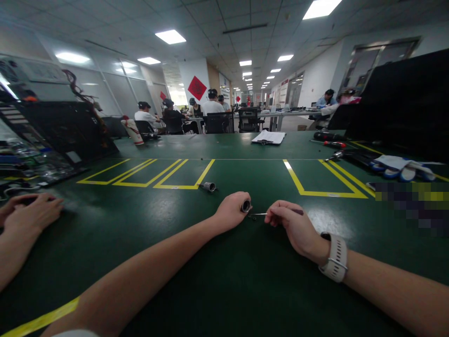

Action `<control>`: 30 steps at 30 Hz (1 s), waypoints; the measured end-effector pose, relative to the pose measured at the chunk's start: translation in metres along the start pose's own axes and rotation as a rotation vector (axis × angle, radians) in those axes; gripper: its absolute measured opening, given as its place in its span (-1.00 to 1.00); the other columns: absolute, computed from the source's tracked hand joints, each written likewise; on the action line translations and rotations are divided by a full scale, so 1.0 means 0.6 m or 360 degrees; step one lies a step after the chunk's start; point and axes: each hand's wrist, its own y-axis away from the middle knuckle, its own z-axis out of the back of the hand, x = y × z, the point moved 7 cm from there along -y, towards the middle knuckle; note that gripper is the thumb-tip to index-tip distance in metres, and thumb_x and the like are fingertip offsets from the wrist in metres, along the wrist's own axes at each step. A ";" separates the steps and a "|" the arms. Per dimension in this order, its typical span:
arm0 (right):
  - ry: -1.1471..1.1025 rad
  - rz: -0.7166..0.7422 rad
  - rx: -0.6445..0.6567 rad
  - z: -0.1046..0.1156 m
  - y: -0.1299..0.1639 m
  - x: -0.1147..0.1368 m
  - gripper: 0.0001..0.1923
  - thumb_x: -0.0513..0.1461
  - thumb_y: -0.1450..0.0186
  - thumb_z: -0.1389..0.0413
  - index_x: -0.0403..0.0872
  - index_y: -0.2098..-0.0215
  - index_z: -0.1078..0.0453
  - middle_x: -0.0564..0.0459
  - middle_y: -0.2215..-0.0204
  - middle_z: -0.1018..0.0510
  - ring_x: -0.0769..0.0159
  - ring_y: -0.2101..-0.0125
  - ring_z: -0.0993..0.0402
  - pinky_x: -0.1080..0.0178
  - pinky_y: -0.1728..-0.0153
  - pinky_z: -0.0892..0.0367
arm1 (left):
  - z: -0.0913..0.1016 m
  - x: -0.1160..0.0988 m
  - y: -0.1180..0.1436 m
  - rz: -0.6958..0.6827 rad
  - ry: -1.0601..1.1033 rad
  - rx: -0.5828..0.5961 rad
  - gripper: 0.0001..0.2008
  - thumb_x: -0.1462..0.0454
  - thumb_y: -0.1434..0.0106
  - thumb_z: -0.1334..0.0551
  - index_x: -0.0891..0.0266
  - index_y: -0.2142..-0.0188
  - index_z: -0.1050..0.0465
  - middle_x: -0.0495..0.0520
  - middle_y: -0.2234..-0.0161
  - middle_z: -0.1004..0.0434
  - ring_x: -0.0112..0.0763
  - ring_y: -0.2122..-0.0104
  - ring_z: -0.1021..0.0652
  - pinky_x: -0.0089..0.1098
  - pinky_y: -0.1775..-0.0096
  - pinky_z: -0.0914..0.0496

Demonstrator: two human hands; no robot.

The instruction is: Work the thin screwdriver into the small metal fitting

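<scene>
My left hand (231,211) is wrapped round a short metal cylinder (246,206), its hollow round end turned towards me. Pinched in my right hand (288,222) is a small screwdriver with a thin bright shaft (259,214); a bit of its dark handle shows behind the fingers. The shaft's tip points left and reaches close to the cylinder; whether they touch I cannot tell. Just below the tip lies a tiny dark ring-like piece (254,218). A second metal cylinder (209,186) rests on its side on the green table (224,281), beyond my left hand.
At the left edge, another person's hands (30,213) rest on the table. Yellow tape (333,194) marks out boxes. A clipboard with paper (269,136) lies farther back. On the right are gloves (403,167), a red-handled tool (333,144) and a dark panel (407,103).
</scene>
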 end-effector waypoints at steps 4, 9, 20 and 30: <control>0.0091 -0.0003 0.0025 -0.004 0.000 0.001 -0.80 -0.22 -0.16 -0.06 -0.09 0.58 -0.39 0.07 0.58 -0.46 0.33 0.50 -0.30 0.23 0.41 -0.16 | 0.002 -0.002 0.000 0.0010 0.0023 -0.0004 -0.90 0.33 -0.13 -0.17 0.24 0.49 -0.25 -0.06 0.50 -0.31 -0.44 0.46 -0.36 -0.43 0.44 -0.20; 0.0065 0.0028 0.0023 -0.003 0.001 0.003 -0.81 -0.22 -0.17 -0.06 -0.08 0.57 -0.40 0.07 0.58 -0.46 0.34 0.50 -0.30 0.24 0.42 -0.17 | 0.001 0.001 0.000 0.0030 0.0045 0.0010 -0.89 0.33 -0.11 -0.18 0.24 0.49 -0.25 -0.06 0.50 -0.31 -0.44 0.47 -0.36 -0.44 0.44 -0.20; 0.0088 0.0238 0.0232 -0.021 0.014 0.030 -0.82 -0.16 -0.23 -0.08 -0.03 0.30 -0.49 0.01 0.30 -0.53 0.27 0.31 -0.37 0.21 0.32 -0.25 | 0.007 0.001 0.002 -0.0024 0.0141 -0.0107 -0.90 0.33 -0.10 -0.18 0.26 0.51 -0.27 -0.08 0.53 -0.29 -0.48 0.50 -0.34 -0.46 0.47 -0.19; 0.0175 0.0192 0.0296 -0.022 0.014 0.024 -0.76 -0.18 -0.27 0.01 -0.01 0.24 -0.50 0.00 0.21 -0.53 0.23 0.25 -0.38 0.17 0.26 -0.25 | 0.010 0.001 0.002 -0.0052 0.0173 -0.0177 -0.83 0.22 -0.13 -0.19 0.26 0.50 -0.28 -0.08 0.53 -0.30 -0.48 0.51 -0.34 -0.45 0.47 -0.21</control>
